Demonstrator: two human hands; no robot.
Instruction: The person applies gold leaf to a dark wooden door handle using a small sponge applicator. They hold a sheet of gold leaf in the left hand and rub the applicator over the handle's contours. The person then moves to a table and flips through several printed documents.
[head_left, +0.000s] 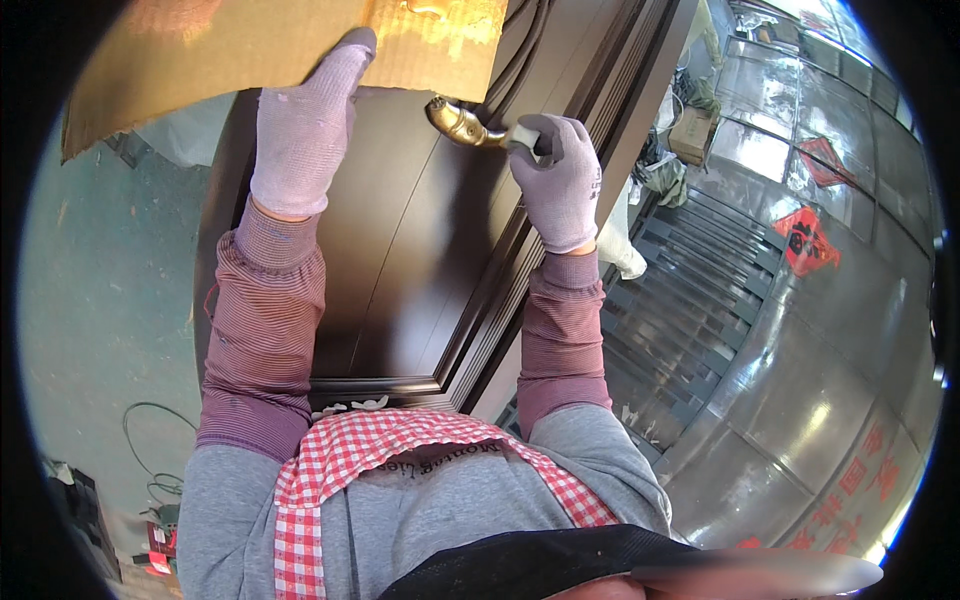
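A brown cardboard sheet (200,70) with glossy gold patches spans the top left. My left hand (305,140), in a pale lilac knit glove with grey fingertips, grips its lower edge; the thumb lies on top and the other fingers are hidden. Below lies a dark brown panelled door (400,230) with a moulded frame. Over it, my right hand (560,175), in a matching glove, curls closed around a small pale piece (527,134). A curved, gold-coloured metal piece (460,122) extends left from those fingertips. I cannot tell whether the two pieces are joined.
Dark hoses or cables (522,60) run beyond the gold piece. At right stand a slatted grey metal rack (690,290) and shiny metal panels (800,340) with red decorations. A thin green hose (150,450) lies on the greenish floor (110,300) at left.
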